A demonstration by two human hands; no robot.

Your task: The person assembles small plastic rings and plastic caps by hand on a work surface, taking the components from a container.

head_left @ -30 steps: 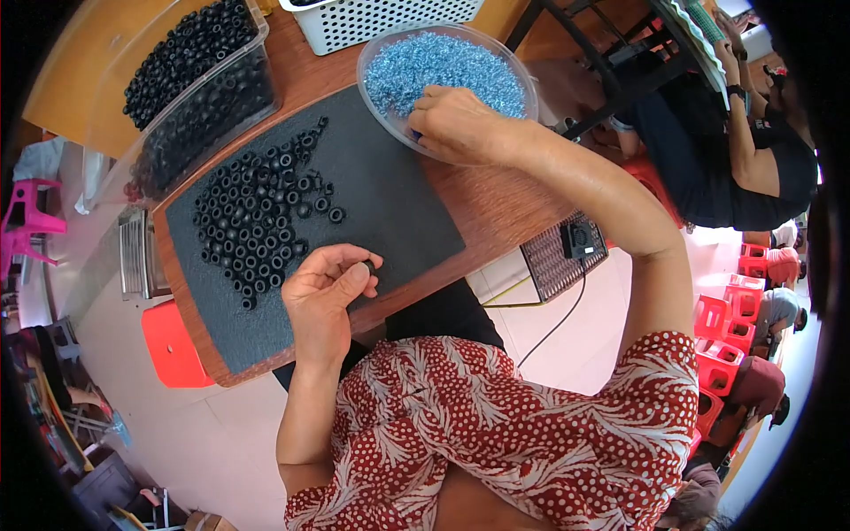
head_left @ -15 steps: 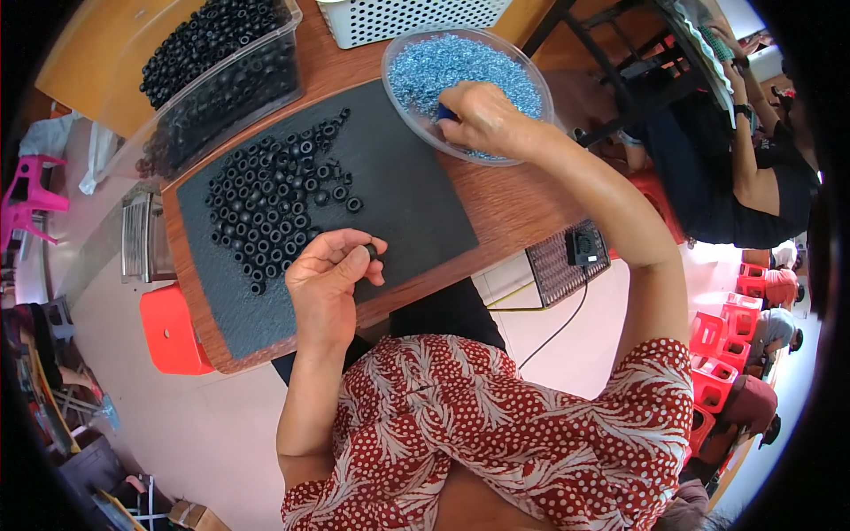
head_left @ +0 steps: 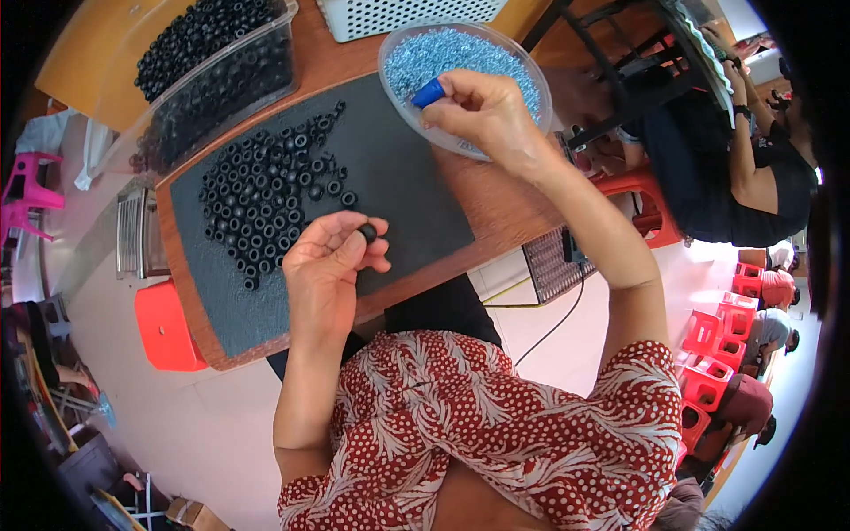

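Note:
My left hand point(head_left: 323, 265) is closed over the near edge of the dark mat point(head_left: 398, 150), pinching a small round black piece point(head_left: 367, 233) between thumb and fingers. Many similar black rings point(head_left: 266, 195) lie spread on the mat beyond it. Over the round tub's near side, my right hand point(head_left: 482, 111) is closed around a short blue cylinder point(head_left: 428, 94) at the thumb and forefinger. Whether it is gripped or capped over the fingertip I cannot tell. Beneath that hand, small pale-blue glassy pieces point(head_left: 460, 55) fill the clear round tub point(head_left: 542, 97).
A clear box point(head_left: 288, 66) of black rings stands at the table's far left. Behind the round tub is a white perforated basket point(head_left: 412, 16). Red stools point(head_left: 168, 327) stand by the table, and a person in black point(head_left: 708, 168) sits at the right.
My right hand has lifted out of the pale-blue pieces and turned, so the blue cylinder shows fully. My left hand still holds the black piece, now tilted differently.

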